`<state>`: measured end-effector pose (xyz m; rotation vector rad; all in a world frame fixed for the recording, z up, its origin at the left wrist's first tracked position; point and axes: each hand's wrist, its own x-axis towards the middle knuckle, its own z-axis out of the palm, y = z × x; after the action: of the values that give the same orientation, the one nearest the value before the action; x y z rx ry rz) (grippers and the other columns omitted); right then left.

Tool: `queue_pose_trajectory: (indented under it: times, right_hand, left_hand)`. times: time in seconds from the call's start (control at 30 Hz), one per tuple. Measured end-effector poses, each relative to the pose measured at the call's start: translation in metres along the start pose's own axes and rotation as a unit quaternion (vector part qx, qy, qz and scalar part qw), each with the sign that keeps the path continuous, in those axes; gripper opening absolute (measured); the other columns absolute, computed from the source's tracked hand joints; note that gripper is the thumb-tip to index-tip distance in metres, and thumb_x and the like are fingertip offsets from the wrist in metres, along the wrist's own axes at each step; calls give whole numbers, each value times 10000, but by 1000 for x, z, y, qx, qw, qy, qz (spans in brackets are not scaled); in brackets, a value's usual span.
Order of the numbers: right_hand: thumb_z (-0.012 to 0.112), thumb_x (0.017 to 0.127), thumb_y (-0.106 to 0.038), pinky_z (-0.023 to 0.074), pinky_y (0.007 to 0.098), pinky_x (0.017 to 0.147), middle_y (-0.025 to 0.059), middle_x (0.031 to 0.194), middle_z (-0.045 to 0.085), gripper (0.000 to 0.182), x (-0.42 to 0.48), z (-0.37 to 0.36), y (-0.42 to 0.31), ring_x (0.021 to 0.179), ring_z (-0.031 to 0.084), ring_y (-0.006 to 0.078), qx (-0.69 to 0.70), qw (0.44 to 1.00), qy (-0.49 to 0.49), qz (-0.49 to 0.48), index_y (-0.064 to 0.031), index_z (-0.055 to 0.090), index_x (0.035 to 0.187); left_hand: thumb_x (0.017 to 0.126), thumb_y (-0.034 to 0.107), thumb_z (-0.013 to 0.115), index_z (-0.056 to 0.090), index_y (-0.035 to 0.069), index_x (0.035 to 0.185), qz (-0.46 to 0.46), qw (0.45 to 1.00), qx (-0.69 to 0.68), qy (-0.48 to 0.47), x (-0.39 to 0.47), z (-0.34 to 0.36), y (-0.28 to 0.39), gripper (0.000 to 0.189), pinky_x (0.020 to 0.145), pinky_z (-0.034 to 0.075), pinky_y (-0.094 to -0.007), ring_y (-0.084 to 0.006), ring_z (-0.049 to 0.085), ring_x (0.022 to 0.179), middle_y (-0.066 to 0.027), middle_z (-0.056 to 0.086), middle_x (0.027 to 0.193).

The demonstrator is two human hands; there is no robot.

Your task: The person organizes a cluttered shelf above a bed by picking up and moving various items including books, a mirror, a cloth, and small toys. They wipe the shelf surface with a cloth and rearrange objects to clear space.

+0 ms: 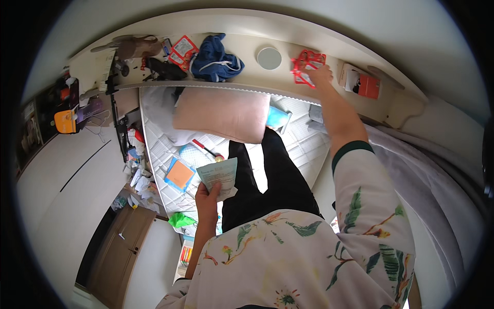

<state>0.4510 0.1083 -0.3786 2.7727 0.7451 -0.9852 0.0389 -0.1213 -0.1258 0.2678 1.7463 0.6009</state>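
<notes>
My left hand [208, 195] grips a printed paper sheet [219, 174] above the bed, the thumb lying across its face. Small print covers the sheet, and a paler edge shows behind its lower right side. My right hand [320, 74] reaches out to the headboard shelf [247, 48]. Its fingers are at several red-and-white packets [310, 58] and partly cover them. The hand is slightly blurred, so whether the fingers grip a packet or only touch it is unclear. Right of that hand lies a white box with a red panel [368, 85].
A round grey-topped disc [269, 58], a blue cloth bundle [216, 60] and another red packet [183, 50] lie along the shelf. On the bed are a pink pillow [224, 112], a red-handled object [203, 146] and an orange square on blue [180, 174]. A curtain [420, 174] hangs right.
</notes>
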Motion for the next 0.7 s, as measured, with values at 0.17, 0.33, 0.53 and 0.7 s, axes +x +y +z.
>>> queue_pose_trajectory:
  times: [0.17,0.33,0.53,0.7]
  right_hand:
    - [891,494,-471,489,356,915,105,1132,664,797,-5,42,4,1065,631,230,246,961,-118,-36,-81,638,1141]
    - [899,543,-315,518,352,845,95,1083,677,685,-41,39,-3,983,657,238,288,951,-83,-73,-74,636,1129]
    - [834,657,-74,511,347,854,87,1089,663,544,-75,11,14,1000,631,188,574,788,-200,-99,-40,599,1146]
    - [771,721,7,506,361,877,80,1084,656,494,-136,-32,28,990,631,195,651,665,-336,-147,-44,574,1171]
  left_hand:
    - [861,29,650,566,-13,1174,-6,999,-17,-29,13,37,4,327,886,487,-309,-172,616,979,-92,645,1102]
    - [865,16,639,563,-13,1179,10,998,-31,-61,20,66,28,325,906,477,-311,-165,607,998,-91,640,1113]
    - [876,43,630,544,-12,1199,51,994,-55,-81,18,70,43,340,919,471,-321,-170,608,1005,-92,641,1107]
    - [882,54,610,476,-20,1268,102,990,-65,-68,24,76,51,416,951,449,-332,-197,578,1071,-123,591,1199]
